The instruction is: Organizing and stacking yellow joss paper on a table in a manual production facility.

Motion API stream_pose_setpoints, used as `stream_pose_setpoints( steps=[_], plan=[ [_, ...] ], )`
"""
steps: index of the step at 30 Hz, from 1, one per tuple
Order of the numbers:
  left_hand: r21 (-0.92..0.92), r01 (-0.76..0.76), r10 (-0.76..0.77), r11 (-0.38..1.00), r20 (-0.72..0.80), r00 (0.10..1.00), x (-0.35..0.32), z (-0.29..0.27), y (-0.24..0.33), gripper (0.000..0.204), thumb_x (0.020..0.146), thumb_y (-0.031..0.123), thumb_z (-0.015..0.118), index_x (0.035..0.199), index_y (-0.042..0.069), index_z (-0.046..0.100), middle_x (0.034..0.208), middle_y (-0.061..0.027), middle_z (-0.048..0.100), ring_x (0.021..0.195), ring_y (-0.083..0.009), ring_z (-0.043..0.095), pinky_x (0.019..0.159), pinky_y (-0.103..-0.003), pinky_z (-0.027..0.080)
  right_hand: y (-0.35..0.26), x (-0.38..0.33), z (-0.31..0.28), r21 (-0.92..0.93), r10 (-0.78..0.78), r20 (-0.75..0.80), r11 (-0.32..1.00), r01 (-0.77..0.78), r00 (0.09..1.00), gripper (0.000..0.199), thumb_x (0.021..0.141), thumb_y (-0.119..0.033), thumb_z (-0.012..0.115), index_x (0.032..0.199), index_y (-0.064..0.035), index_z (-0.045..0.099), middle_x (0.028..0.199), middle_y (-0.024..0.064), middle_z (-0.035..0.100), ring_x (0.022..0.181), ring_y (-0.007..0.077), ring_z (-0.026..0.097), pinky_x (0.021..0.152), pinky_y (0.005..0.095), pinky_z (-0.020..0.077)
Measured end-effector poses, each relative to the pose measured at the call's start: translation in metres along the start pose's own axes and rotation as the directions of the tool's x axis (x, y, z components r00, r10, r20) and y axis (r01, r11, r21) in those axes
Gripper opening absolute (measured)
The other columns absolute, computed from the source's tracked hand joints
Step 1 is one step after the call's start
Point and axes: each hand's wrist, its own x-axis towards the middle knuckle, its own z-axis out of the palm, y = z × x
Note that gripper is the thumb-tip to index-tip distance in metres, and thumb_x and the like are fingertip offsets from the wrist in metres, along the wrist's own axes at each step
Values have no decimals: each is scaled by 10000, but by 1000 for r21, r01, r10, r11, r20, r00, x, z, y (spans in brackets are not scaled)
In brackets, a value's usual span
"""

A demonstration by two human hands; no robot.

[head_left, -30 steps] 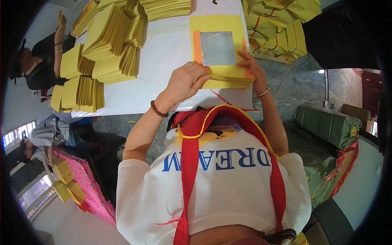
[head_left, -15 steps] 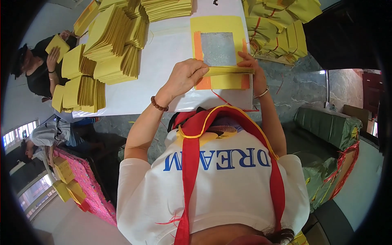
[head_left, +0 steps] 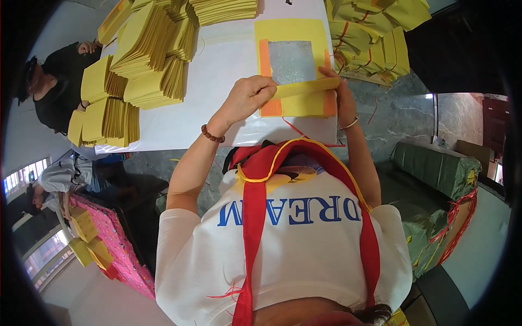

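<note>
left hand [head_left: 253,93] pinches yellow paper bundle [head_left: 304,88] at nine o'clock; right hand [head_left: 342,93] grips three o'clock. best level both ends.

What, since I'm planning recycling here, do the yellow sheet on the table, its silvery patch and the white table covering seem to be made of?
Yellow sheet: likely matte paper, judging by its dull surface. Silvery patch: perhaps thin metallic foil, given its speckled grey sheen. White table covering: probably smooth plastic film, from glossy highlights and wrinkles near its front edge.
</note>
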Motion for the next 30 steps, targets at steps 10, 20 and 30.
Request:
stream_pose_setpoints(
  steps=[10,20,30],
  plan=[
    [-195,132,-119,972,77,990,4,-6,-10,204,870,186,581,875,-4,655,638,19,518,589,-57,422,535,-233,365,-5,-1,4,5,15,14,1000,-15,1000,612,974,-464,266,1275,17,496,1335,93,475,1254,197,404,1082,323,248],
    [-258,139,-111,956,120,987,9,-7,-11,183,866,152,565,811,-8,633,670,31,526,613,-42,414,548,-209,349,-6,-2,-5,-36,-54,161,998,61,985,659,869,-468,497,1329,1,439,1366,85,418,1246,187,408,1047,321,297],
    [-268,117,-76,956,157,985,12,-10,-15,210,878,173,565,855,-18,648,691,21,560,622,-46,438,555,-214,364,-10,-4,-6,-8,-12,154,1000,13,988,566,778,-208,660,1285,-20,493,1424,64,373,1287,194,375,1076,332,265]
  ],
)
